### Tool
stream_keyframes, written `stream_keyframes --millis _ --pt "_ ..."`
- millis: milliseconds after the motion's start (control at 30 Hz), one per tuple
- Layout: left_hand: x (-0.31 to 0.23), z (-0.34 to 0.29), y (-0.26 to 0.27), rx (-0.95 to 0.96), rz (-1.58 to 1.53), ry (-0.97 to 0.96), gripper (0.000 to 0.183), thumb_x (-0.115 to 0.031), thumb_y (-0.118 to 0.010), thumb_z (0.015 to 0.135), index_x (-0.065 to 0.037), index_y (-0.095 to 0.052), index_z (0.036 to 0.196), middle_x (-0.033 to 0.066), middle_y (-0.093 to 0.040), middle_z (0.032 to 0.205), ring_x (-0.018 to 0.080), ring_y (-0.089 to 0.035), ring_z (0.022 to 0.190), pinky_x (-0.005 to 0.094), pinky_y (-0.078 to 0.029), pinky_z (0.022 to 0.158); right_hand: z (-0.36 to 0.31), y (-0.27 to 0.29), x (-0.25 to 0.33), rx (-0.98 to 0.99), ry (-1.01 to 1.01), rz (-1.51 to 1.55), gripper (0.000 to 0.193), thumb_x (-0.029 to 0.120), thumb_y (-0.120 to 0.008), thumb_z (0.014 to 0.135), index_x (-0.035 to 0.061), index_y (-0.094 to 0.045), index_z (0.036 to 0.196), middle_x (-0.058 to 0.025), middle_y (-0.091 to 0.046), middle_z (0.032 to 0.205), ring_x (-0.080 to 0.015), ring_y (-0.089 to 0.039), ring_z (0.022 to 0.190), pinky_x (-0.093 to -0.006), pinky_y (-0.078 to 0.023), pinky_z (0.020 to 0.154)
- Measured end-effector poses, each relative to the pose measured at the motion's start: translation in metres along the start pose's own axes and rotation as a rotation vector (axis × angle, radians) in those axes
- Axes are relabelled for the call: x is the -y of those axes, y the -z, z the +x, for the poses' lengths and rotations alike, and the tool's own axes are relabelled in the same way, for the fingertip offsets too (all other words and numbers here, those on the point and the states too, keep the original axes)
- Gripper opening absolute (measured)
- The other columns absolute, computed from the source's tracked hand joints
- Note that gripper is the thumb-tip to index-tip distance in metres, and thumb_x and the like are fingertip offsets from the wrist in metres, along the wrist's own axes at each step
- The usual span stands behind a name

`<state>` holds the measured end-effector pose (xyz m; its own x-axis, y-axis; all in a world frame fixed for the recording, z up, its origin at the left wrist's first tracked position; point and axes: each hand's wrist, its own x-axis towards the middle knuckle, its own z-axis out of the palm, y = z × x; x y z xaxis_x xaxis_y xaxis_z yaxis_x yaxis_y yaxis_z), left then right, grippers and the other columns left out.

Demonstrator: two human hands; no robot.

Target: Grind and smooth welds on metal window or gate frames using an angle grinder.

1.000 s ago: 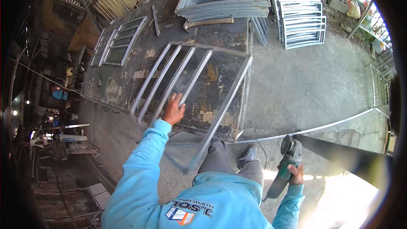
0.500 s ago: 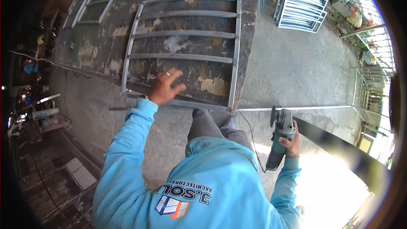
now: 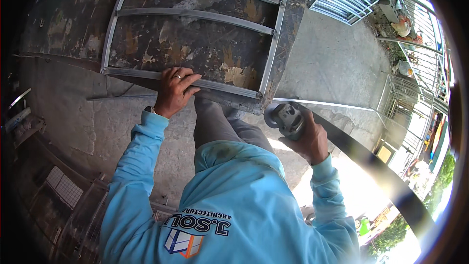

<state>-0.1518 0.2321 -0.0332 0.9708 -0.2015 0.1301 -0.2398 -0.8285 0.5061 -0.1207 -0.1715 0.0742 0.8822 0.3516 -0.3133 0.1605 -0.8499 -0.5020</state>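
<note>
My left hand [image 3: 173, 90] is on the near bar of a grey metal frame [image 3: 220, 17], with the fingers curled over that bar. The frame has several crossbars and lies flat on a dark, worn tabletop [image 3: 166, 49]. My right hand [image 3: 315, 139] grips an angle grinder [image 3: 289, 119] off the table's near right corner. Its round disc [image 3: 270, 117] faces left, close to that corner but apart from the frame. Most of the grinder's body is hidden behind its head and my hand.
Several silvery metal frames [image 3: 344, 0] are stacked on the concrete floor [image 3: 332, 54] at the far right. A long thin metal bar [image 3: 327, 104] runs rightward from near the table corner. A wire mesh panel [image 3: 65, 187] lies at the lower left. Metal railings [image 3: 427, 54] stand along the right.
My left hand has come down from above the frame onto its near bar. The grinder has moved up and left toward the table corner, turning its head toward the view. The view has shifted.
</note>
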Motion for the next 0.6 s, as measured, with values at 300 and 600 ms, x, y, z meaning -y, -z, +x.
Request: stream_keyframes --millis 300,600 --pt "0.002 0.001 -0.013 -0.117 -0.028 0.063 0.039 -0.033 -0.083 0.075 -0.015 -0.071 0.107 0.0016 -0.062 0.106 0.0256 -0.055 0.106 0.0468 -0.036 0.099 0.029 -0.008 0.038 0.175 -0.067 -0.282 0.073 0.035 -0.088 0.066 0.0099 -0.049 0.122 -0.0178 -0.073 0.084 -0.0397 -0.072 0.075 -0.0488 -0.056 0.061" --pt "0.007 -0.004 -0.018 -0.141 -0.051 0.076 0.038 -0.036 -0.083 0.075 -0.015 -0.071 0.105 0.0018 -0.062 0.106 0.0261 -0.055 0.106 0.0469 -0.036 0.099 0.045 -0.004 0.058 0.220 -0.099 -0.323 0.073 0.034 -0.087 0.066 0.0109 -0.048 0.123 -0.0165 -0.073 0.084 -0.0393 -0.072 0.076 -0.0497 -0.056 0.064"
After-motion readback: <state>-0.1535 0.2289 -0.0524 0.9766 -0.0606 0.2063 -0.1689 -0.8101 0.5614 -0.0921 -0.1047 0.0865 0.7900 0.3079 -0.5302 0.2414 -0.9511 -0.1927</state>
